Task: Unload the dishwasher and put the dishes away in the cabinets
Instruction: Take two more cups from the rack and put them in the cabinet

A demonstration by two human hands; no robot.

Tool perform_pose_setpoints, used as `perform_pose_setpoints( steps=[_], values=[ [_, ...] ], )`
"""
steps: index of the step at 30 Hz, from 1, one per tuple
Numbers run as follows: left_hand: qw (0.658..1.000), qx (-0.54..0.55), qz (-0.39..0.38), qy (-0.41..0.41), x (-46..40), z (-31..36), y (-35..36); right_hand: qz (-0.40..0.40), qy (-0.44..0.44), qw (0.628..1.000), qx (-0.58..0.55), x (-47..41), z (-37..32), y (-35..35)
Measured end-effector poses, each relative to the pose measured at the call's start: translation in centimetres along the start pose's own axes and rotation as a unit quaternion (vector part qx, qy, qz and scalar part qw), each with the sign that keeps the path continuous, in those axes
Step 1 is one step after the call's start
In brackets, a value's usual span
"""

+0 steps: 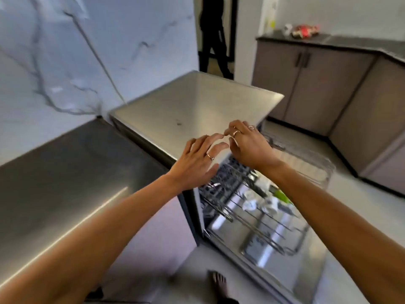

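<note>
Hands up over the front corner of the counter [192, 102], both holding nothing: left hand [197, 161] with fingers spread and relaxed, right hand [245, 145] loosely curled, fingertips almost meeting. Dishes [258, 198] lie below and right of them in the pulled-out dishwasher rack [252, 222], blurred. Right hand looks nearer; the reach goes straight down, I'd say.

Brushed steel countertop [65, 172]; wire dishwasher rack [252, 216]; veined marble wall [65, 62].
</note>
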State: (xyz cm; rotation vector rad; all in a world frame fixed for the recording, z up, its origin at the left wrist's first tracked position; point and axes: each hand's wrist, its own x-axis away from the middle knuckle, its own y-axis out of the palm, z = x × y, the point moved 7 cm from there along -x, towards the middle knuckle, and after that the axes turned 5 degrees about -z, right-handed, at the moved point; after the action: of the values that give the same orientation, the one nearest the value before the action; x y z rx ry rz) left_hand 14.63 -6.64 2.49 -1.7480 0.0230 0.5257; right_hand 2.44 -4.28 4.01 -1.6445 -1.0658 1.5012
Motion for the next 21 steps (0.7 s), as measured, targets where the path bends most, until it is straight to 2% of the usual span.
perform_pose_setpoints(
  steps=[5, 11, 16, 21],
  values=[
    [0.994, 0.053, -0.09, 0.021, -0.8, 5.3, 7.2, -0.006, 0.17, 0.985, -0.036, 10.6, 8.2, 2.4],
    [0.973, 0.081, -0.215, 0.008, -2.1, 8.5, 14.0, -0.032, 0.363, 0.929, -0.073, 20.4, 15.7, 5.3],
    [0.949, 0.107, -0.296, -0.034, -3.2, 10.0, 19.0, -0.11, 0.499, 0.843, -0.168, 24.9, 20.5, 10.0],
    [0.892, 0.159, -0.404, -0.124, -4.1, 10.6, 24.7, -0.161, 0.597, 0.742, -0.259, 26.8, 23.0, 14.8]
  ],
)
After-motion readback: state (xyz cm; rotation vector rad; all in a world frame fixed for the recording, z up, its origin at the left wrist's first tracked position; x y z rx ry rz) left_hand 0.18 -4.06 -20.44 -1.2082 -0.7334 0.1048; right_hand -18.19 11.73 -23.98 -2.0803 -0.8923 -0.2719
